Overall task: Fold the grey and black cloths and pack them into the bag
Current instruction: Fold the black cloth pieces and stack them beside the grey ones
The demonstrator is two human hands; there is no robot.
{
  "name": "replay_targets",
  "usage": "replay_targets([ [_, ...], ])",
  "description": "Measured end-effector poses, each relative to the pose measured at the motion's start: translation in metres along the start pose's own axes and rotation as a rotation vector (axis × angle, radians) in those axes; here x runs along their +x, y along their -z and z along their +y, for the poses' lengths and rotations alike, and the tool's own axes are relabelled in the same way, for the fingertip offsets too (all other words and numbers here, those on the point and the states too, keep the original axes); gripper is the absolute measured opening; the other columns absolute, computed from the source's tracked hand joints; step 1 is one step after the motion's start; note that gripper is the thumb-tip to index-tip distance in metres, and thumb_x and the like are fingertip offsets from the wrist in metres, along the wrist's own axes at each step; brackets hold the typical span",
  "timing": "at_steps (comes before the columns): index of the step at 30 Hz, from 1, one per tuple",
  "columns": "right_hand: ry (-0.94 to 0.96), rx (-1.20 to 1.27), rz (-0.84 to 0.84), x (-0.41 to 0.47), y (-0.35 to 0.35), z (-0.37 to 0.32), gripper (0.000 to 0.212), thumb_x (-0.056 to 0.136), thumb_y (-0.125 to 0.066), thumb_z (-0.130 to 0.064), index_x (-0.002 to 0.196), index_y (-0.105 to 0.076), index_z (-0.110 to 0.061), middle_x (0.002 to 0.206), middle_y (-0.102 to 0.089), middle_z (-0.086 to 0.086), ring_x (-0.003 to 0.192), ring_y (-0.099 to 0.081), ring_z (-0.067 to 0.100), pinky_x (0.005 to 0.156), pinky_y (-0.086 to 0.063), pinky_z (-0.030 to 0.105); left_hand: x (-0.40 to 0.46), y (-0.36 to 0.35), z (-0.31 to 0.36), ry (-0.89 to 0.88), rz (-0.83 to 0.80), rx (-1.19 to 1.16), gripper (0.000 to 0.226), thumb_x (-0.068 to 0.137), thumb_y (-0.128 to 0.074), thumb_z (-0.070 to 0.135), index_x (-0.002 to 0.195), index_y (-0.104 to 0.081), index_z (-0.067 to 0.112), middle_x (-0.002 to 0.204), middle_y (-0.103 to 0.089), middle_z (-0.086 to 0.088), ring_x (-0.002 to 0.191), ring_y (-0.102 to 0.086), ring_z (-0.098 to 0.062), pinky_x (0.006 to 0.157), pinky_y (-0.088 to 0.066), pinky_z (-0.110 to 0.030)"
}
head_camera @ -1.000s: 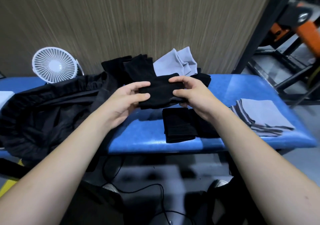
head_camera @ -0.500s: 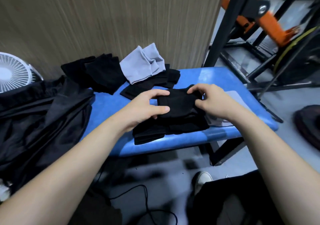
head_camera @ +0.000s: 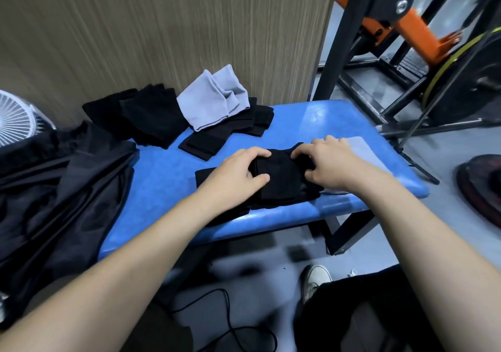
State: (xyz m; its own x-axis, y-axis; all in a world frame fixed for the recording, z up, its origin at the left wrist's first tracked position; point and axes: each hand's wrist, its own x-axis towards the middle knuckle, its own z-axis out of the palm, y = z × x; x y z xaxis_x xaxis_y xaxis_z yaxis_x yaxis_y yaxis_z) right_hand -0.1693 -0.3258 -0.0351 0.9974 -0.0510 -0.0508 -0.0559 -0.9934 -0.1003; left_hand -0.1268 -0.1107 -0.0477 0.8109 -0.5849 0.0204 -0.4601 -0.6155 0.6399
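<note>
Head view, looking down on a blue bench (head_camera: 168, 178) against a wood-grain wall (head_camera: 162, 31).

Both hands on one folded black cloth (head_camera: 279, 175), set on top of a black stack (head_camera: 206, 178) near the bench's near edge, right of centre. Left hand (head_camera: 238, 172) on the cloth's left end: fingers curled over its far edge, thumb pressed along its near side, so gripping it. Right hand (head_camera: 330, 161) on the cloth's right end: fingers bent down onto its far right corner, thumb tucked at the near side, pinching the fabric. Both forearms bare, reaching in from the near edge.

Under and just right of the right hand, a flat grey stack (head_camera: 363, 151), mostly hidden by hand and wrist, lying at the bench's right end.

Far side of the bench, by the wall: a loose grey cloth (head_camera: 214, 99) draped over more black cloths (head_camera: 230, 132); left of these, a crumpled black heap (head_camera: 141, 115) touching the wall.

Left end of the bench: a large black bag (head_camera: 62, 189), slack and creased, spilling over the near edge. Whether its mouth is open, cannot tell. Behind it, far left, part of a white fan (head_camera: 16, 118).

Right of the bench, on the floor: black metal frame (head_camera: 349, 37) with an orange bar (head_camera: 417, 34), a weight plate (head_camera: 479, 85) with a yellow rim, another dark disc (head_camera: 482, 186) at the right edge.

Below the bench, blurred: a black cable (head_camera: 233, 332) on the floor and a white shoe (head_camera: 315, 278).
</note>
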Motion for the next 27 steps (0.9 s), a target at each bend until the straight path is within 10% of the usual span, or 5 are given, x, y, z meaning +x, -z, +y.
replay_targets([
  [4,-0.002,-0.069,0.024,-0.001,-0.001,0.000,0.046,0.086,-0.061,-0.028,0.129,-0.053,-0.040,0.108,-0.044,0.000,0.102,-0.038,0.023,0.087,-0.025,0.035,-0.001,0.000,-0.006,-0.093,0.116,0.275,0.041,0.095,-0.058,0.043,0.135,-0.051,0.042,0.109,-0.046,0.012,0.107,-0.042,-0.015,0.095,-0.035,-0.028],
  [27,0.024,-0.138,0.012,0.018,0.004,-0.021,0.010,0.084,-0.057,-0.034,0.093,-0.054,-0.033,0.099,-0.055,-0.009,0.104,-0.043,0.019,0.088,-0.024,0.035,0.010,0.007,-0.025,-0.089,0.104,0.158,0.019,0.095,-0.059,0.040,0.110,-0.066,0.030,0.107,-0.059,0.011,0.110,-0.043,-0.016,0.102,-0.031,-0.034],
])
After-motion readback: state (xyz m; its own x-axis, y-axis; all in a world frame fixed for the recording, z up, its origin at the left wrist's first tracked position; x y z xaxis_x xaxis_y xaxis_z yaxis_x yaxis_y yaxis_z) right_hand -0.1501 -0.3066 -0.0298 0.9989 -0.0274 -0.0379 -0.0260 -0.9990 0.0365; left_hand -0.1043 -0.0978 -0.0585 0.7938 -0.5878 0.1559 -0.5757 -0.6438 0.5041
